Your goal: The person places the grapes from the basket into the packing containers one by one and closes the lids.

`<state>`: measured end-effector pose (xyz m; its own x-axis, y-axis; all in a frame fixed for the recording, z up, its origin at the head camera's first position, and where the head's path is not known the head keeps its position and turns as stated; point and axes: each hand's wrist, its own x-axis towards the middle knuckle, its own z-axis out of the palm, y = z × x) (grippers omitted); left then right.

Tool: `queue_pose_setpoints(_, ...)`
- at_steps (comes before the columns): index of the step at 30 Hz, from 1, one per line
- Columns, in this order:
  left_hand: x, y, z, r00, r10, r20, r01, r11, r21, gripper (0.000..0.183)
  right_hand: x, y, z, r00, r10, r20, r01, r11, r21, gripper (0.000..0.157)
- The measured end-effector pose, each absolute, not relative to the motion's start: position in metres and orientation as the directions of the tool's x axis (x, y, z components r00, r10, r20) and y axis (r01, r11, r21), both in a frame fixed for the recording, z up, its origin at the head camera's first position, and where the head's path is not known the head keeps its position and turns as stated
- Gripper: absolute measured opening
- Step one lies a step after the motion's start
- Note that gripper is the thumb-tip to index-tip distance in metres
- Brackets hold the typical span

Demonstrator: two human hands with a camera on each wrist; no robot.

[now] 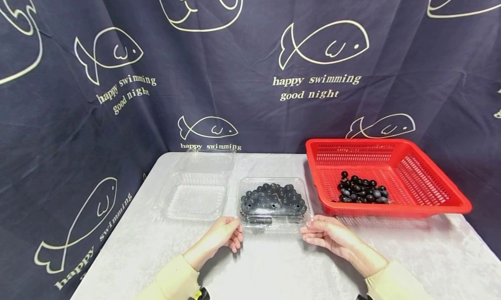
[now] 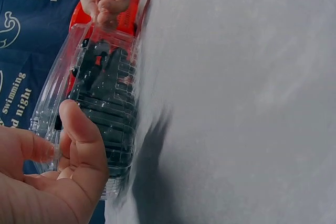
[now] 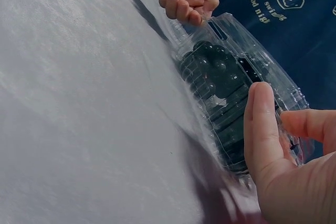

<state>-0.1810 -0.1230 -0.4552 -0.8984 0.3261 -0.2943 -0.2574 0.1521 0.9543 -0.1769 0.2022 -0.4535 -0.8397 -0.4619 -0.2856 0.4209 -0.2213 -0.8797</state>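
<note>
Because the fruit inside was round and loose, the clear plastic box seemed to be held from both ends so that it would remain level. It was at the middle of the table, in front of the person, with its lid lying down over the dark fruit; whether the lid was locked, I could not tell. At its near left corner, the left hand was pinching the edge between thumb and fingers, and at the near right corner the right hand pinched the opposite edge in a similar manner. Probably the rim was chosen because it offered a thin place to grip, without pressing the soft contents. If the bottom was fully resting on the table, the pictures did not show certainly. To the left, just beside, a second clear box stood unfolded, its lid laid back toward the rear, perhaps so that its inside could be reached easily. On the right side was a red basket, with loose dark fruit grouped in its left part, near the filled box, which probably made a short reach. Behind everything hung a dark blue cloth with fish drawings.
</note>
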Motion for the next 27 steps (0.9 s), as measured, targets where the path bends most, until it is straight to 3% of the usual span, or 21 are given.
queue_pose_setpoints(15, -0.181, -0.1239, -0.4556, -0.912, 0.31, -0.27, -0.234, 0.15, 0.961, 0.021, -0.18, 0.2013, -0.4554, -0.837, -0.486, -0.25, 0.404, -0.243, -0.882, 0.017)
queue_pose_setpoints(27, -0.1805, -0.1245, -0.4556, -0.916, 0.306, -0.259, -0.218, 0.163, 0.962, 0.023, -0.1809, 0.202, -0.4554, -0.836, -0.488, -0.253, 0.402, -0.228, -0.887, 0.015)
